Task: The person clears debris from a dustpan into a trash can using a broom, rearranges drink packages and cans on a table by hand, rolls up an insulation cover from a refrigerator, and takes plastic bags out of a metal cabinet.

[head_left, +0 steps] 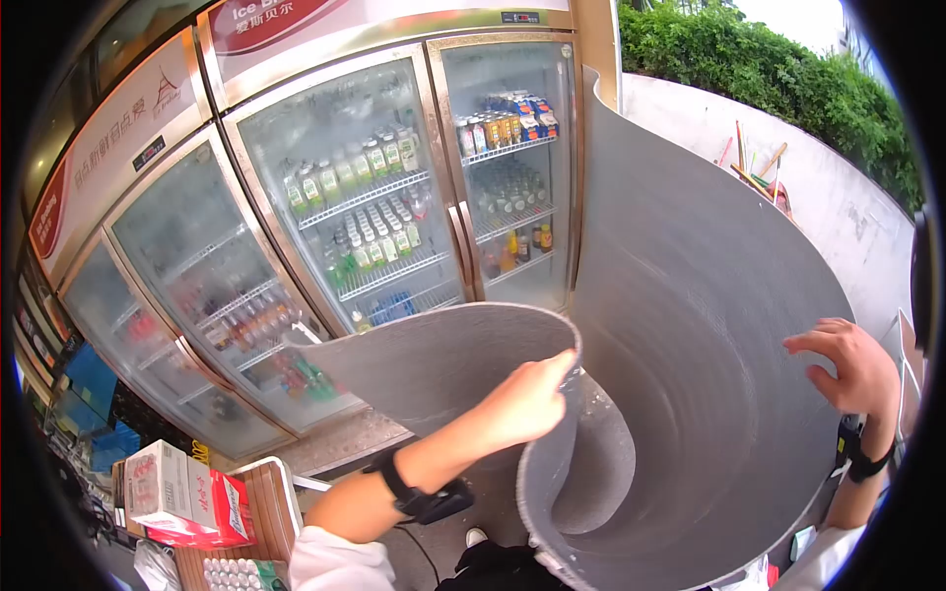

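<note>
A large grey flexible sheet (690,227) stands on its edge, curled in a wide S around the space before me. My left hand (532,399) is at the near curl; its index finger reaches to the top rim and the other fingers look folded on the edge, with the thumb hidden. Over on the right, my right hand (849,366) is raised by the sheet's far curve, fingers apart and holding nothing. Whether it touches the sheet, I cannot tell. Each wrist wears a black strap, with a dark device on the left one.
Glass-door fridges (345,187) with bottles and cartons line the back left. A wooden-slatted table (271,492) at lower left bears a red and white box (182,492) and a pack of cans (236,571). Brooms or sticks (764,167) lean on a white wall (680,108) behind the sheet.
</note>
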Available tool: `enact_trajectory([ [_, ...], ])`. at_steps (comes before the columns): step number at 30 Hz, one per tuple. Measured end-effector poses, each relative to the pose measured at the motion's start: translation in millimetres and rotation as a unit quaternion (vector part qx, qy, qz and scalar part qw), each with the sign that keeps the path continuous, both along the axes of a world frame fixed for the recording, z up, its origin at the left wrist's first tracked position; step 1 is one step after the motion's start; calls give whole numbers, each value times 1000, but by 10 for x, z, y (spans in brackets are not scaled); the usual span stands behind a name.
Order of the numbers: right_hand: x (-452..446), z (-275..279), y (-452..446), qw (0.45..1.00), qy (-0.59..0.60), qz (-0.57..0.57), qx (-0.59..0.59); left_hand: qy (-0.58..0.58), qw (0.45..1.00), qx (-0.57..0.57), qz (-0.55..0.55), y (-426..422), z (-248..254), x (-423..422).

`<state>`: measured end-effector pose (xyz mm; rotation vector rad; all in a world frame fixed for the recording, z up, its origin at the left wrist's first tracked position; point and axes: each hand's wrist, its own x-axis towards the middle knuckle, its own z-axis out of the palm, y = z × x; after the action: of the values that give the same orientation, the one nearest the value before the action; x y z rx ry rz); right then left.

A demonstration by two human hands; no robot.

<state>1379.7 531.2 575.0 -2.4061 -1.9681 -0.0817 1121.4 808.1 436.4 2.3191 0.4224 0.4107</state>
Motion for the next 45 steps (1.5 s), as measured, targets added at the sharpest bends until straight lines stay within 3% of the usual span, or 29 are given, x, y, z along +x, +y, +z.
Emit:
enact_trajectory([
  [2,-400,260,390,995,42,23,-90,-38,999,11,-10,-47,-212,310],
  [4,-675,227,788,988,-13,99,-118,37,999,-15,-18,-207,-109,559],
  [6,-808,-31,1256,976,-55,203,-64,22,999,-35,1,-395,-214,833],
  [7,-886,-181,1531,975,-75,196,-69,-20,995,-92,-15,-429,-432,1040],
  [8,-919,-400,1823,971,-95,219,-11,-55,996,-56,-33,-435,-683,1300],
  [9,-987,-563,2123,976,-110,188,-31,-93,994,-22,-50,-502,-836,1508],
  [13,-937,-1488,2909,975,-193,51,-94,-65,982,-116,-135,-943,-922,1813],
  [16,-804,-1772,3163,966,-256,-8,19,-61,967,-148,-198,-1263,-1148,1991],
  [19,-532,-1956,3205,952,-299,-57,-27,-36,943,-193,-268,-1429,-1319,2021],
  [23,-365,-2130,2991,988,-59,-129,-66,-32,895,-278,-347,-1205,-1745,1600],
  [24,-366,-2106,2892,989,-64,-120,-53,-59,920,-253,-294,-944,-1781,1200],
  [25,-409,-2044,2736,991,-67,-112,-38,-138,915,-212,-315,-633,-1938,878],
  [26,-451,-1985,2562,992,-67,-107,-23,-109,906,-236,-333,-223,-1935,515],
  [28,-484,-1873,2225,994,-82,-60,-34,-76,938,-272,-199,457,-2038,-102],
  [29,-525,-1807,2062,996,-75,-21,-33,-142,939,-296,-100,743,-2157,-298],
  [30,-590,-1735,1907,997,-67,18,-34,-245,938,-242,-29,1040,-2251,-460],
  [33,-861,-1541,1649,998,-50,12,-26,-331,928,-30,168,1656,-2431,-708],
  [35,-921,-1480,1550,997,-65,50,7,-326,926,-129,137,1790,-2753,-611],
  [36,-965,-1466,1516,995,-71,68,21,-294,946,-93,103,1953,-3042,-515],
  [37,-997,-1441,1511,992,-84,86,25,-291,949,-101,72,2066,-2985,-412],
  [41,-1004,-1292,1501,979,-164,115,49,-257,948,-139,-126,2439,-1914,81],
  [45,-712,-1421,1654,972,-174,95,124,-73,889,-201,-406,2446,-1605,604],
])
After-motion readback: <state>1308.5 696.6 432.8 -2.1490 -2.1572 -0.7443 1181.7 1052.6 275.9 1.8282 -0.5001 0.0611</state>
